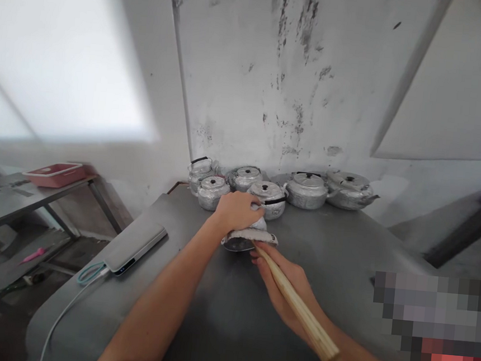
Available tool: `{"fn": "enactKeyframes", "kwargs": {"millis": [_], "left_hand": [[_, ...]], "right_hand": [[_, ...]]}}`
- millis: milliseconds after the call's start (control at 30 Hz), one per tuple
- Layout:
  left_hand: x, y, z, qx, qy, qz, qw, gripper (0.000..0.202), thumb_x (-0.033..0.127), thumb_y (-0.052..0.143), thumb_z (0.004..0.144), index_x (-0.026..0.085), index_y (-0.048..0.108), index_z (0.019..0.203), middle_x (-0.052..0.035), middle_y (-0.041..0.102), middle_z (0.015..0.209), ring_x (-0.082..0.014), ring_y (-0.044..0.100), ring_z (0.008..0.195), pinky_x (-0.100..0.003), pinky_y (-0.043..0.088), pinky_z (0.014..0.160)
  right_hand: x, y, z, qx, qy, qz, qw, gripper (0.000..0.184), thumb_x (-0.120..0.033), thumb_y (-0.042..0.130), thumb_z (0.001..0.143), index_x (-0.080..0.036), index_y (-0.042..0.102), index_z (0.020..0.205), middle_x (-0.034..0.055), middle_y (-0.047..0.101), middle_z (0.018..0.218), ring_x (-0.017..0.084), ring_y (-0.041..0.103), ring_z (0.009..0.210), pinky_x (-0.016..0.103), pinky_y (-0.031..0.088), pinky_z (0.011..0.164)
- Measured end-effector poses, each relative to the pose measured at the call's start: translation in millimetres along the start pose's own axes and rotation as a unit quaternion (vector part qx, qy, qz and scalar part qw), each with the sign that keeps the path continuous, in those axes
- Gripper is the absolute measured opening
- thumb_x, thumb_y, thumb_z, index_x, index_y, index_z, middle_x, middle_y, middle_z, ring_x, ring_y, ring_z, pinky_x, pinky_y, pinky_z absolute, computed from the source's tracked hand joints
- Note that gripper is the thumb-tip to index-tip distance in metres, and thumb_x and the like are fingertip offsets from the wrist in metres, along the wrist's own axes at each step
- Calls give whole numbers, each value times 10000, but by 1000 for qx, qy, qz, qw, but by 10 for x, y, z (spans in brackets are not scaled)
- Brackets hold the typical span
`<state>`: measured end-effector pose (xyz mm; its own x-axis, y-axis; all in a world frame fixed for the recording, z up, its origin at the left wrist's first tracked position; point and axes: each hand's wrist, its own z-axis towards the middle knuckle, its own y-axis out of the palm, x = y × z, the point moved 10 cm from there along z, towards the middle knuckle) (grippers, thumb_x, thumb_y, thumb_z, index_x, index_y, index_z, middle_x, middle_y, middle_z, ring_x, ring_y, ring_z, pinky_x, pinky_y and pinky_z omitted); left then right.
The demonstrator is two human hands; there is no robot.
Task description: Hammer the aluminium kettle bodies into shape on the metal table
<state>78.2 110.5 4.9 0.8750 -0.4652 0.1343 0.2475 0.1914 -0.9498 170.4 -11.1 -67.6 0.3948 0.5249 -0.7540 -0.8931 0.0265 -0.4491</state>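
Note:
My left hand [240, 209] curls over a small silvery metal piece [258, 223], which seems to be tilted with a dark hollow side facing me. A pale, rough-edged strip [250, 236] runs across it; I cannot make out its material. My right hand [284, 280] is closed round a light wooden stick [297, 306]. The stick's far end meets the pale strip, and its near end points back toward me. Behind my left hand stands a lidded metal kettle [266, 197] with a dark handle.
More metal kettles stand along the wall, among them a wide one [349, 190] at right and a small one [213, 192] at left. On the grey table [210, 335] lies a power bank [136, 245] with a cable [64, 311]. A pink basket [58, 176] sits on a side table.

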Motion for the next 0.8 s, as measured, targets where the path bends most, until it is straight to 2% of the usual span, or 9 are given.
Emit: {"fn": "enactKeyframes", "kwargs": {"millis": [367,600,800], "left_hand": [[0,-7,-8,-9,-11,0,1000,400,510,493,944,346,752,1202,-22,768,1161,-302,691,1088,-403,519,947],[6,-21,-7,1,-7,-3,1000,394,504,501,934,344,760,1184,-17,773,1152,-308,696,1085,-412,522,943],[7,-18,-6,3,-7,5,1000,387,508,499,938,350,761,1177,-28,776,1130,-312,701,1063,-421,528,926]], "right_hand": [[1,26,9,-21,16,19,999,384,-356,455,1057,-190,628,1356,81,776,1034,219,759,996,289,616,855],[-29,10,2,-12,-6,-4,1000,356,-322,481,1044,-186,639,1333,90,782,1073,215,763,985,277,611,849],[30,-10,-11,1,4,16,1000,367,-327,477,1054,-204,618,1369,93,767,1166,202,759,998,271,610,861]]}}
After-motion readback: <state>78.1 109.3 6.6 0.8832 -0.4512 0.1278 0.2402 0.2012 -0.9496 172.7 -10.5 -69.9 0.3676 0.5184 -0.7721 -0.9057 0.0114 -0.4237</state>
